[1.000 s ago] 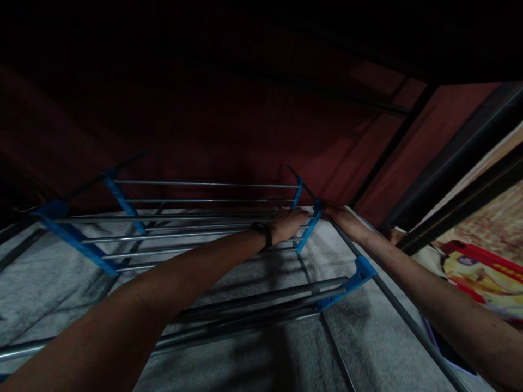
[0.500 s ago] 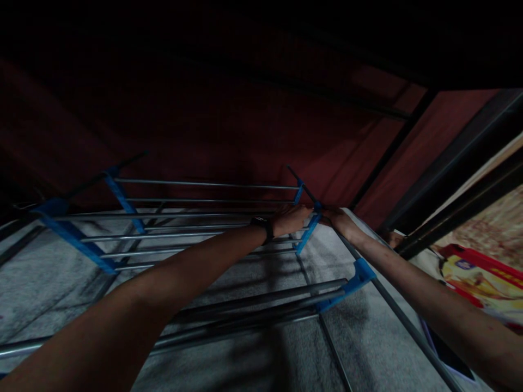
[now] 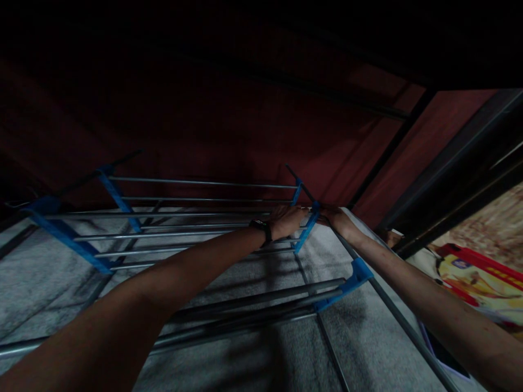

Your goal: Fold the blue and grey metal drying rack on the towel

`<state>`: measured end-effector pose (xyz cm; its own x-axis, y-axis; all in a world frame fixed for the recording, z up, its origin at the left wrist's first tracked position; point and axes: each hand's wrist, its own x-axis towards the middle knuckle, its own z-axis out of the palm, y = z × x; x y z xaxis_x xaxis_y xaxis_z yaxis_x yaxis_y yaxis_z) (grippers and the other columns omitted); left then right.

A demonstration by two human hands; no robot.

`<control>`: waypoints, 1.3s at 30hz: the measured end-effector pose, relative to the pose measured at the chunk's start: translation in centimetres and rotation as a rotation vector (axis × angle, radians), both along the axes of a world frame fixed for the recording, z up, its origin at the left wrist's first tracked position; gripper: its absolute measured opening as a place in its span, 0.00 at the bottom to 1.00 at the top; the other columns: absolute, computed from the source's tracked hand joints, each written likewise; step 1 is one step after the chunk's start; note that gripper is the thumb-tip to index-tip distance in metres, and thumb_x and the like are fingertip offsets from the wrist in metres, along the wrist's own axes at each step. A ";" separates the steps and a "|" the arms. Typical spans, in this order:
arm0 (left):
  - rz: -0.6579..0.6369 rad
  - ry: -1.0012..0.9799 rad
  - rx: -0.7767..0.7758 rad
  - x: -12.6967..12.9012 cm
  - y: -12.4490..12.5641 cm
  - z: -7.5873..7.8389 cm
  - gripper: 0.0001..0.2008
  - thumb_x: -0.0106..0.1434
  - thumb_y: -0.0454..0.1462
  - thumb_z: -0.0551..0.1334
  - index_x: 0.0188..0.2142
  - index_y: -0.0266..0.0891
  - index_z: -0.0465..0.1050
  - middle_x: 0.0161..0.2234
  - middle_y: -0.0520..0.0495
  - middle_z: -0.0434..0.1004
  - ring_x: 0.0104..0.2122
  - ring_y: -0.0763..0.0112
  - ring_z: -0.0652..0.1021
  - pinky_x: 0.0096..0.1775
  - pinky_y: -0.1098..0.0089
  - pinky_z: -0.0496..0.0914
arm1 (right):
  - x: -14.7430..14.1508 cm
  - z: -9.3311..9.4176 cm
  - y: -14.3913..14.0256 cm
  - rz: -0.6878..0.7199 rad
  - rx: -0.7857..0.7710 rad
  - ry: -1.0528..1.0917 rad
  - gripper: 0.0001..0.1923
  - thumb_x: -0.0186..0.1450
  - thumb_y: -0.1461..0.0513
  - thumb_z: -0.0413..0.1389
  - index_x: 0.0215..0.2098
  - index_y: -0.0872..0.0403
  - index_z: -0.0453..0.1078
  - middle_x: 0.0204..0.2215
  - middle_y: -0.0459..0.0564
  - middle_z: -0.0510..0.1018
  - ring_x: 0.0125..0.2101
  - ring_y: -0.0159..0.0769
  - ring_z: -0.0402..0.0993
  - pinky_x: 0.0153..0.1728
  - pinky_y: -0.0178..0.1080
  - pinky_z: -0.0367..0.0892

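Note:
A metal rack of thin silver rods with blue plastic side brackets stands over a grey floor in dim light. My left hand, with a black band on its wrist, rests on the rods by the far right blue bracket, fingers curled over a rod. My right hand grips the rack's right upright pole just past that bracket. The two hands nearly meet at the bracket's top joint.
A lower tier of rods with another blue bracket lies nearer to me. A dark red fabric wall and black frame poles close in the back. A red and yellow printed item lies at the right.
Both hands stay at the same bracket joint. The view has shifted slightly left and the left hand has crept a little along the rod.

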<state>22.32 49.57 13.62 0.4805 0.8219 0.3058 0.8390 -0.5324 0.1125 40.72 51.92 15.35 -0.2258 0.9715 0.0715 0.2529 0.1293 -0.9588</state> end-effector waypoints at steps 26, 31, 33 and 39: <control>-0.136 -0.310 -0.330 0.1 0.7 2.7 0.13 0.66 0.35 0.53 0.35 0.38 0.76 0.33 0.45 0.80 0.31 0.67 0.77 0.33 0.71 0.66 | 0.4 -1.3 0.8 0.043 0.028 0.052 0.18 0.55 0.54 0.61 0.40 0.55 0.75 0.36 0.51 0.81 0.40 0.44 0.78 0.44 0.44 0.75; -0.160 -0.347 -0.408 0.2 1.1 3.0 0.12 0.66 0.34 0.53 0.32 0.36 0.75 0.32 0.47 0.79 0.30 0.70 0.75 0.32 0.72 0.65 | 0.3 -1.2 0.8 0.019 0.006 0.051 0.18 0.54 0.53 0.61 0.38 0.56 0.75 0.34 0.50 0.81 0.40 0.44 0.78 0.44 0.44 0.75; -0.166 -0.375 -0.448 0.3 1.5 3.0 0.13 0.66 0.35 0.53 0.30 0.35 0.74 0.30 0.48 0.78 0.29 0.70 0.73 0.32 0.73 0.65 | 0.2 -1.2 0.8 0.023 0.015 0.040 0.18 0.53 0.53 0.61 0.37 0.56 0.75 0.34 0.50 0.81 0.40 0.44 0.78 0.44 0.43 0.75; -0.132 -0.373 -0.470 0.6 2.3 3.2 0.13 0.64 0.34 0.54 0.27 0.36 0.74 0.25 0.50 0.74 0.28 0.71 0.71 0.34 0.72 0.67 | 0.2 -1.1 0.8 0.025 0.013 0.015 0.19 0.52 0.51 0.61 0.36 0.55 0.75 0.31 0.49 0.80 0.38 0.43 0.78 0.43 0.43 0.74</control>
